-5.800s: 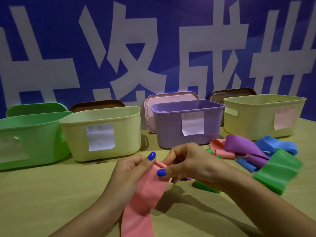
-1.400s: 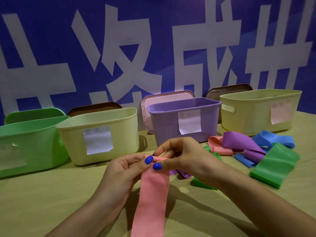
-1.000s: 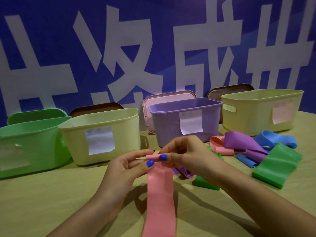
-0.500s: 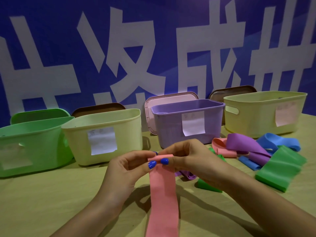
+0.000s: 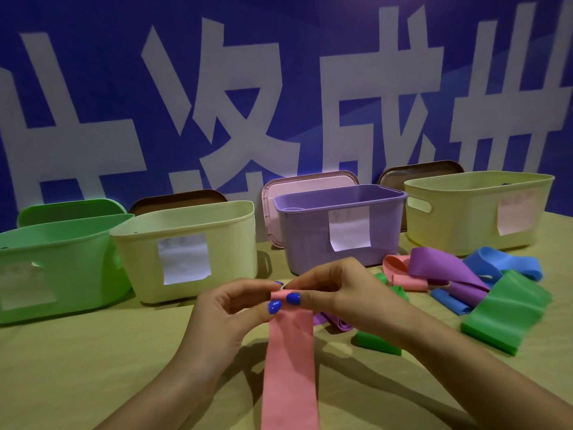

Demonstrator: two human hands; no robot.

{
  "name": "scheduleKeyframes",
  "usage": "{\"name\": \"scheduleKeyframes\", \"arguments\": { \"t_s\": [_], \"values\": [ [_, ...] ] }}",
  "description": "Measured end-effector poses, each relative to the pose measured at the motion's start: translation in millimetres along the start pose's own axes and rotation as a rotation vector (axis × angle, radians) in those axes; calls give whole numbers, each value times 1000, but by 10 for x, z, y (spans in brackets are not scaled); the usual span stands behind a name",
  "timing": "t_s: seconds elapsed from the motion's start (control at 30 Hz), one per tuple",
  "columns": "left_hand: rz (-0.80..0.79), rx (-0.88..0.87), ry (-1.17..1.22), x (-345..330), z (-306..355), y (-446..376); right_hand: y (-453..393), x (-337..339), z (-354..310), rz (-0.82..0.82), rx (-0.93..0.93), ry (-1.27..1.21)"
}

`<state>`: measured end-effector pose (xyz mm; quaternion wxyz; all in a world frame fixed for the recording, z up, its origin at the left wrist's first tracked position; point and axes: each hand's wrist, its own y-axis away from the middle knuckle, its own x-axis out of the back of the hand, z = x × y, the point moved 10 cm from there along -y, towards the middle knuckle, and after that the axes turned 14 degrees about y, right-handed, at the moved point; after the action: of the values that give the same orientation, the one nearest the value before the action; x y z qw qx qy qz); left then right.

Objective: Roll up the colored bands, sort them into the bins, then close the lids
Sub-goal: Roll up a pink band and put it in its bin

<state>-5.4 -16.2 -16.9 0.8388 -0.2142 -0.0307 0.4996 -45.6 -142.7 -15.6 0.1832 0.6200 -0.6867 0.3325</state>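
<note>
We have the pink band (image 5: 290, 361) up in front of us, its top edge pinched between both hands while the long tail hangs down toward our lap. Our left hand (image 5: 223, 318) curls thumb and forefinger round the left corner of that edge, and our right hand (image 5: 338, 293) does the same on the right corner, so the strip stays flat and square for a tidy first turn. The edge looks as if it is already folded over once, though our fingers hide most of it and we cannot be sure.

Holding it in the air (rather than flat on the table (image 5: 93, 352)) lets the weight of the tail keep the band taut as we roll.

The bins stand in a row behind: a green bin (image 5: 62, 243), a cream bin (image 5: 186, 225), a purple bin (image 5: 341, 206) and a yellow bin (image 5: 477, 197), each with its lid propped at the back, all open. The remaining bands (image 5: 483, 283) lie in a loose heap at the right, within reach of our right hand for the next pick.
</note>
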Motion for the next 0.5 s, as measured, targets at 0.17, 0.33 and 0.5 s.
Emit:
{"name": "scheduleKeyframes", "arguments": {
  "t_s": [0.17, 0.33, 0.5],
  "values": [
    [50, 48, 14, 34, -72, 20, 14, 29, -73, 25, 59, 156],
    [71, 135, 174, 30, -176, 49, 40, -51, -128, -52, 102, 272],
    [23, 178, 192, -11, -266, 48, 50, 3, -117, -29, 102, 227]
  ]
}}
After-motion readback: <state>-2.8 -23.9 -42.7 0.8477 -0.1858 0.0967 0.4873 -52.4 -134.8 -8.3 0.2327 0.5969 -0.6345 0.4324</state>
